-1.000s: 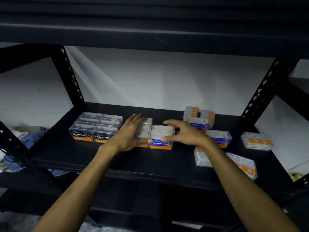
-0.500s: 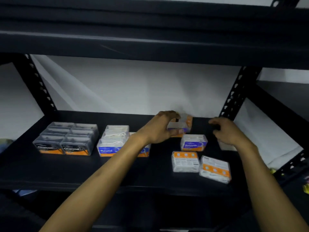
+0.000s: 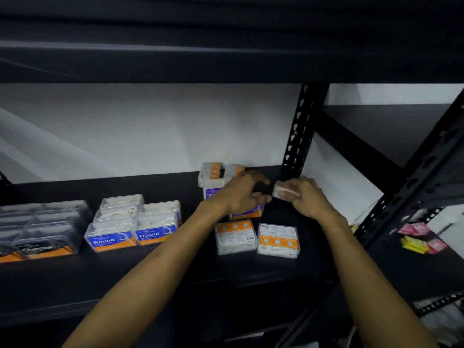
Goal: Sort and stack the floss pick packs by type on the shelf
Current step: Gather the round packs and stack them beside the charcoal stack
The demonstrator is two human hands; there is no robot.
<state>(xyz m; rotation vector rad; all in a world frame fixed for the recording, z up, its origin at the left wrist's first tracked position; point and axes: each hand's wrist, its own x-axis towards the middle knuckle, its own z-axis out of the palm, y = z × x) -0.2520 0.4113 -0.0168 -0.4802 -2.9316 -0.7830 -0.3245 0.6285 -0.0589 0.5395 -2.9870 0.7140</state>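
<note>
Far left on the shelf (image 3: 75, 285): Charcoal packs (image 3: 42, 229), dark clear boxes with orange strips, in a tidy block. Just right of them: Round packs (image 3: 133, 224), clear boxes with blue-orange labels, in two stacked rows, fronts facing out. Both groups look sorted.

Mid-right is the unsorted cluster. Back packs (image 3: 213, 172) stand on edge by the wall, orange sides showing. A Smooth pack (image 3: 210, 190) with a blue label sits in front of them, partly hidden by the left hand (image 3: 238, 194). That hand is over the Smooth group, fingers curled around the side of a pack under it; grip is likely but contact is partly hidden. Two flat packs (image 3: 256, 238) lie label-down near the shelf's front edge, side by side, with orange bands and white print.

Right hand (image 3: 303, 197) pinches a small pack (image 3: 281, 192), lifted off the shelf, its long axis running roughly left-right, its near end pointing at the left hand. The gap between the hands is small; the Smooth stack lies just left of the held pack, so the right hand is the one to deliver it.

Far right, on another shelf: pink and yellow items (image 3: 421, 238), blurred.
</note>
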